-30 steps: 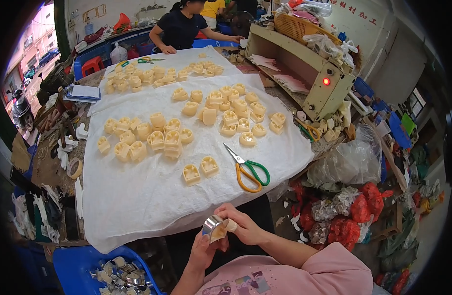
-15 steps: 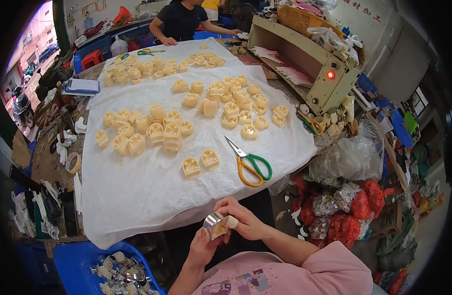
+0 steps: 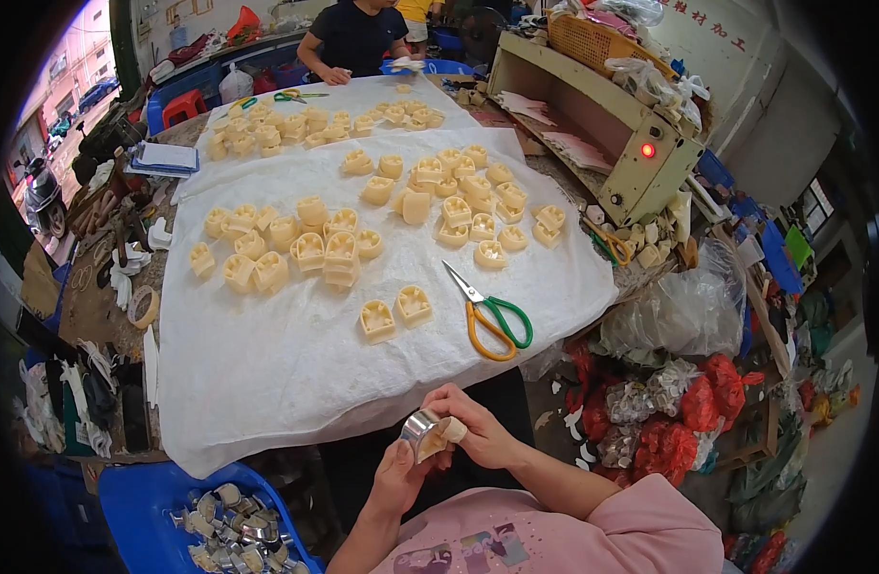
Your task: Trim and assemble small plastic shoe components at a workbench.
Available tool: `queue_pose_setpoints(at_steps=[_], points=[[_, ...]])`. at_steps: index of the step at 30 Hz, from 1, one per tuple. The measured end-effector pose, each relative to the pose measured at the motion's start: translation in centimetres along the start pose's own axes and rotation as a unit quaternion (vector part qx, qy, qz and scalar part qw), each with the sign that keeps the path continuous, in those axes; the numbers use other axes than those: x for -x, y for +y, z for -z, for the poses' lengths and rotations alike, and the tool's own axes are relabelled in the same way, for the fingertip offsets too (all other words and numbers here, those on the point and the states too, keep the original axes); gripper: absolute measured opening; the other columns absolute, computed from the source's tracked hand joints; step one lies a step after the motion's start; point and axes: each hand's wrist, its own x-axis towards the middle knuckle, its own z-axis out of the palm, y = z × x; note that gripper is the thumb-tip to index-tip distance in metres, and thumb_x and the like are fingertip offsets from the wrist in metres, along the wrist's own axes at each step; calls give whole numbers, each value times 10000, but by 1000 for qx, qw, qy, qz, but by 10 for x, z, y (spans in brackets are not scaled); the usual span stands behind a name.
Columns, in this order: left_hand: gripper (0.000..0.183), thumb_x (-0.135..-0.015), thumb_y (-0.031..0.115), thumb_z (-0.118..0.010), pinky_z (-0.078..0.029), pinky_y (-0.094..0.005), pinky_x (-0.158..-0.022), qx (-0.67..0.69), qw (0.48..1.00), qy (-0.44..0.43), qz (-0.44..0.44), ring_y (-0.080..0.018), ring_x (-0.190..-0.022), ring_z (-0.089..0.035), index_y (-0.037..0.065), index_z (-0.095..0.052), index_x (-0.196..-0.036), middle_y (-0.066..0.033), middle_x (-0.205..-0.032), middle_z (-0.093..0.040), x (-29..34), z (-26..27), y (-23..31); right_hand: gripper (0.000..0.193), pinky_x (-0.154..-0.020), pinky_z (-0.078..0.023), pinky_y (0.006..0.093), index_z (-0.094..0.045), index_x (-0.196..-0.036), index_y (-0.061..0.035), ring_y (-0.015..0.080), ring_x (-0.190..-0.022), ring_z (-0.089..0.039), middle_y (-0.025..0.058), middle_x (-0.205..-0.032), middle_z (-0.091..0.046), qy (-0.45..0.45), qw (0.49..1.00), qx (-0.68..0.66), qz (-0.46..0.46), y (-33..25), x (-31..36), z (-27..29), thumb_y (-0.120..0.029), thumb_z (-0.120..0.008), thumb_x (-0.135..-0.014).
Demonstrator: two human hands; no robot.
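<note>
Left hand [image 3: 394,480] of mine is curled around the lower side of a silver metal band [image 3: 419,430], just before the near edge of the white cloth [image 3: 296,387]. Right hand [image 3: 480,432] has its fingers bent at the pale part [image 3: 451,430] inside this band; it seems to pinch it, but how the fingertips press is hidden from me. I judge this piece as unfinished, because metal and pale part are together.

On the near half of the cloth lie two cream pieces [image 3: 414,305] by themselves, and beside them, to the right, the scissors [image 3: 474,296]. Farther on the cloth are many more cream pieces, where I see no metal, so I take these as done. Left seem the many silver-banded pieces [image 3: 231,536] in the blue tub [image 3: 124,517], by the cloth's near left corner. At the cloth's far edge stands a co-worker [image 3: 355,43].
</note>
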Motion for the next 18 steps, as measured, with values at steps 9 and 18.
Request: queue_pose_setpoints(at_steps=[9,18], points=[[582,-951,476,-368,-428,-277,-793,-77,996,39,-16,-156,-886,-548,-18,-434,-1250,-103,-1052,-569,3,-4,-2,318,-818,-437,300,-535,-1097,-38,194,-969,-498,105,-1099,-468,7,981,173,84,-2,-2,8,-311,-454,-956],[561,-939,420,-464,-420,-282,-864,-299,940,98,-130,-157,-992,-528,-34,-403,-1263,-99,-1118,-529,-4,-10,9,227,-862,-391,353,-533,-1040,-42,261,-981,-477,101,-1061,-521,50,975,206,69,-8,1,12,-193,-573,-874]])
